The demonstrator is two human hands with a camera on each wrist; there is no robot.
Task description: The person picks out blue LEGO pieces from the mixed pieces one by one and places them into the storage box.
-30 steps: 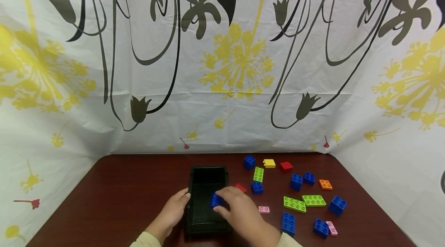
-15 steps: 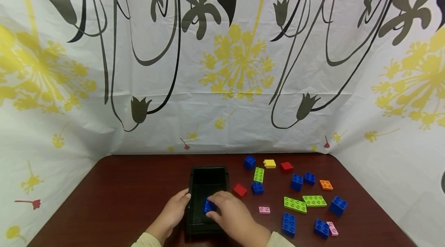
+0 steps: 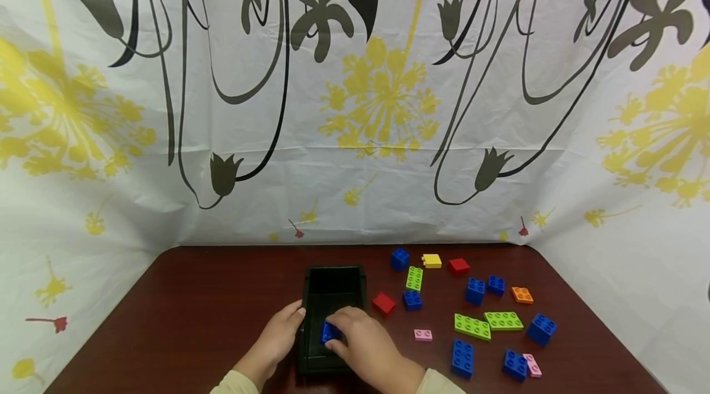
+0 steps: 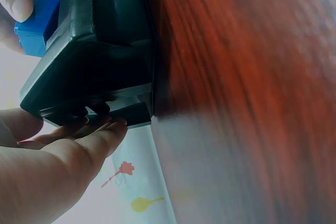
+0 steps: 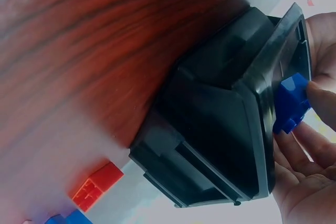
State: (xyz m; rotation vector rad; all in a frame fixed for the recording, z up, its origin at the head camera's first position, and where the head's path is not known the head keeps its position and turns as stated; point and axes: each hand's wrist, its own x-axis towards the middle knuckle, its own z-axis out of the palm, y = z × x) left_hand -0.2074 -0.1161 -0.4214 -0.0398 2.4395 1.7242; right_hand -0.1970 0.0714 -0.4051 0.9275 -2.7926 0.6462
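A black plastic bin (image 3: pixel 324 364) stands upright on the dark wood table, its long sides pointing away from me. My left hand (image 3: pixel 278 335) grips its left rim, thumb on top and fingers along the outer wall, as the left wrist view also shows. Between the thumb and fingers of my right hand (image 3: pixel 370 344) is a blue toy building brick (image 3: pixel 328 332), pinched at the bin's opening. The right wrist view shows this blue brick (image 5: pixel 291 102) with an angled face, at the rim. My right hand covers part of the bin's right side.
Loose bricks lie to the right of the bin on the table (image 3: pixel 183 314). Closest is a red brick (image 3: pixel 384 304); a pink brick (image 3: pixel 423 335), lime green bricks (image 3: pixel 472 327), an orange brick (image 3: pixel 522 295) and several blue bricks (image 3: pixel 462 358) spread beyond. A patterned cloth (image 3: pixel 383 209) hangs behind.
My right hand has moved left and slightly down with the blue brick, over the bin's left part, uncovering the red brick beside the bin. The left hand keeps its grip.
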